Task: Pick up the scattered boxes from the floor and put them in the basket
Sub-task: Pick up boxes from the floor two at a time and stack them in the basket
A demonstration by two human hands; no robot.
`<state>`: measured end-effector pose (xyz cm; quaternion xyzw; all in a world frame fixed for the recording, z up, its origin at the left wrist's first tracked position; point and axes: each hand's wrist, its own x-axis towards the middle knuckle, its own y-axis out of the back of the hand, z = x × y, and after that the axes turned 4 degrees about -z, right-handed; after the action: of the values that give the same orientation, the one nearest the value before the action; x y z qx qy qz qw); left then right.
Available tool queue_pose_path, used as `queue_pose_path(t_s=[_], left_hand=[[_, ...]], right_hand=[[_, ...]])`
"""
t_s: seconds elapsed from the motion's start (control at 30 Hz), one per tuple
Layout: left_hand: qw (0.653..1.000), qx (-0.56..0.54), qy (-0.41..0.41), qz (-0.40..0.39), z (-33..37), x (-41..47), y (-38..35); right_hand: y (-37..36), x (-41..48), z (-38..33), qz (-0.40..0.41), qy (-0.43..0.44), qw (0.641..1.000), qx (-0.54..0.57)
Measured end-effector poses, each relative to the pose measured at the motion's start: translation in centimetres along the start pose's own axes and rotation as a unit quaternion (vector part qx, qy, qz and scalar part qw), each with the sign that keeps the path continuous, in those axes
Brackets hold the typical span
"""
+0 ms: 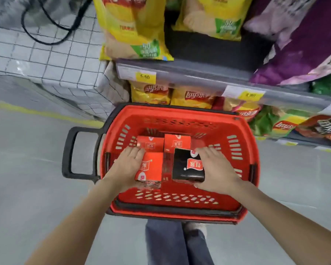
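Orange box, gripped by the left hand, and black box, gripped by the right hand, sit side by side low inside the basket, evidently for seating near two red boxes.

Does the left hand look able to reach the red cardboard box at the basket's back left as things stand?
Probably yes: the left hand lies by the back-left red cardboard box, uncovered in the open red plastic basket, though it holds an orange-red box.
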<state>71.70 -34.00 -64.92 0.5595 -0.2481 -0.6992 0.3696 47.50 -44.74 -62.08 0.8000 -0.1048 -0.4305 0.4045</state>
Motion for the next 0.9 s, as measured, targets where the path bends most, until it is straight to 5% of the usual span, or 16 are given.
queue_pose_path(t_s=[0.4,0.9], left_hand=[[0.998,0.052,0.019,-0.006,-0.8,8.2,-10.6],[0.989,0.140,0.022,0.039,-2.8,11.2,-16.1]], right_hand=[[-13.9,8.6,3.2,0.006,0.011,1.000,-0.002],[-20.3,13.2,4.3,0.034,0.006,0.989,-0.141]])
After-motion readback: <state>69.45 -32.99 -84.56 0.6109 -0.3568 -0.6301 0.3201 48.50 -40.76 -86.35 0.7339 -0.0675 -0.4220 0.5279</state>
